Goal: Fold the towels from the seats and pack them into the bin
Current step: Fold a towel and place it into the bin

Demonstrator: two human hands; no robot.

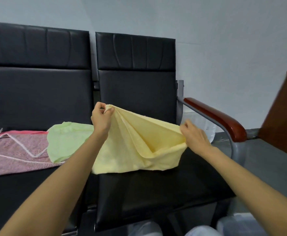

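Your left hand (pixel 100 118) is pinching one corner of the yellow towel (pixel 134 149) and your right hand (pixel 194 135) is gripping its opposite edge, holding it stretched above the right black seat (pixel 156 188). Soft terry is fanning into pleats from the left corner, long axis running left-high to right-low, lower edge resting on the seat.

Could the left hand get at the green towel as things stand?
Probably yes for reach: the green towel lies uncovered on the seat right beside the left forearm. But the left hand is pinching a corner of the yellow towel, so it would have to let go first.
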